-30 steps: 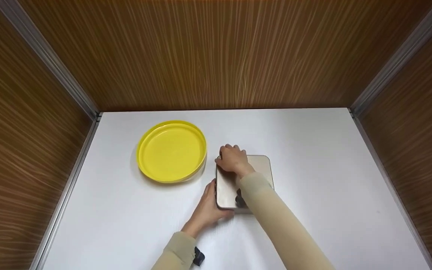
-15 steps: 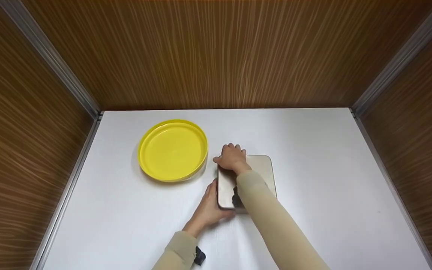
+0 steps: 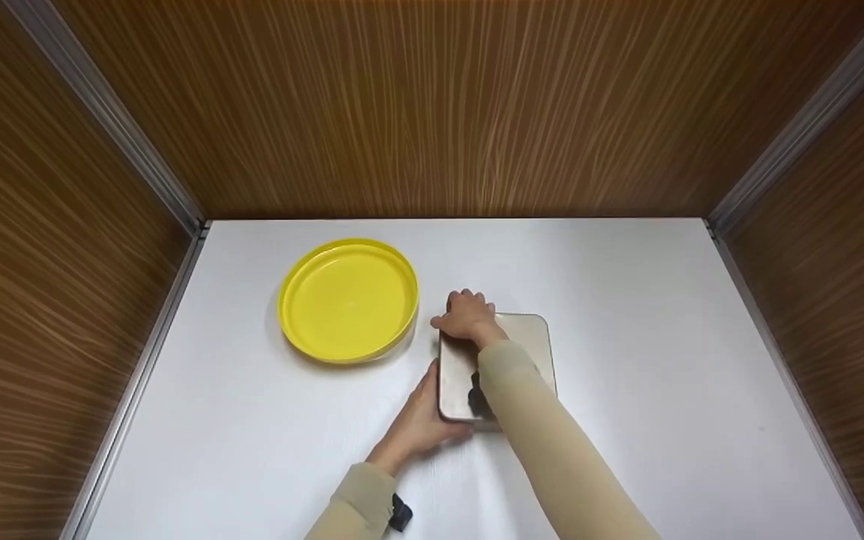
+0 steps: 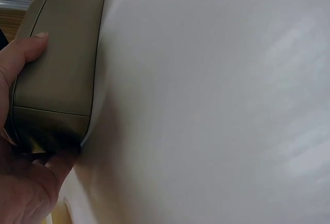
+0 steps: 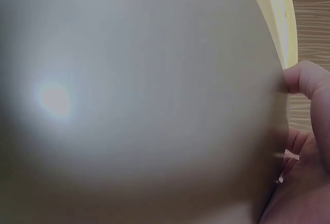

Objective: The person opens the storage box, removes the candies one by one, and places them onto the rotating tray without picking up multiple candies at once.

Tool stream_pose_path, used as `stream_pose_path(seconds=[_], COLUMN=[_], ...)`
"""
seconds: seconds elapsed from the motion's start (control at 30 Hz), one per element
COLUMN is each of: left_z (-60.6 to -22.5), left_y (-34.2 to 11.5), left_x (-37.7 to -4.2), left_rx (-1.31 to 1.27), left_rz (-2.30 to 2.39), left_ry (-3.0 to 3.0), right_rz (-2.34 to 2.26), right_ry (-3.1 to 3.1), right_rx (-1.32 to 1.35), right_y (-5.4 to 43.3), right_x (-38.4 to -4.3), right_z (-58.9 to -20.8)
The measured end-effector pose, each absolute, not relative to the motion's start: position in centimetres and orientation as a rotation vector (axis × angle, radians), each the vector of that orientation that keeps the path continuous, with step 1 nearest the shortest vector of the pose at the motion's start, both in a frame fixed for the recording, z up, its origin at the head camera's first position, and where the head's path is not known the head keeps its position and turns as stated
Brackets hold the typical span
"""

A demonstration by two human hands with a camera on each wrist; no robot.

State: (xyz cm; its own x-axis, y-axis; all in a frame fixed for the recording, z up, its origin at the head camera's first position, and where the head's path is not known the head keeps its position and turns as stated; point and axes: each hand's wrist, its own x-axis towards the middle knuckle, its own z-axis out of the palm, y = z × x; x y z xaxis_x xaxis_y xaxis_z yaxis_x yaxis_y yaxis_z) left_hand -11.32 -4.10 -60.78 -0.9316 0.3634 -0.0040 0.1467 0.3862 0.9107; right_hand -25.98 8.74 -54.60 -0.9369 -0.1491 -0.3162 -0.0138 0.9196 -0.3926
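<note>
A shiny rectangular metal tin box (image 3: 522, 341) with rounded corners lies on the white table. My left hand (image 3: 421, 424) grips its near left corner, thumb along the front side and fingers round the left side. In the left wrist view a seam line runs along the side of the tin (image 4: 64, 74), close to the thumb. My right hand (image 3: 468, 316) reaches across the top and holds the far left corner, fingers curled over the far edge, thumb at the left edge. The tin's top (image 5: 144, 80) fills most of the right wrist view. My right forearm hides part of it.
Left of the tin stands a round tub with a yellow lid (image 3: 349, 304), a small gap from both hands. Brown wood-patterned panels (image 3: 447, 112) wall the white table (image 3: 627, 337) at the back and both sides, with grey metal strips at the corners.
Both hands stay on the tin in nearly the same place. The right thumb stands out slightly farther past the left edge than one second ago. The head view has shifted a little.
</note>
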Motion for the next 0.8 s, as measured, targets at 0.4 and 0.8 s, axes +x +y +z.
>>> stream_pose_path(seconds=[0.4, 0.8], left_z=[-60.93, -61.02], left_y=[-4.15, -4.06], left_x=[-11.26, -11.32], left_rx=[0.438, 0.427], left_rz=[1.541, 1.488], left_ry=[2.430, 2.479], right_rz=[-0.491, -0.570], right_ry=[2.746, 2.725], right_rx=[-0.158, -0.117], right_y=[8.99, 9.27], right_x=[-25.80, -26.02], right_z=[-54.66, -54.71])
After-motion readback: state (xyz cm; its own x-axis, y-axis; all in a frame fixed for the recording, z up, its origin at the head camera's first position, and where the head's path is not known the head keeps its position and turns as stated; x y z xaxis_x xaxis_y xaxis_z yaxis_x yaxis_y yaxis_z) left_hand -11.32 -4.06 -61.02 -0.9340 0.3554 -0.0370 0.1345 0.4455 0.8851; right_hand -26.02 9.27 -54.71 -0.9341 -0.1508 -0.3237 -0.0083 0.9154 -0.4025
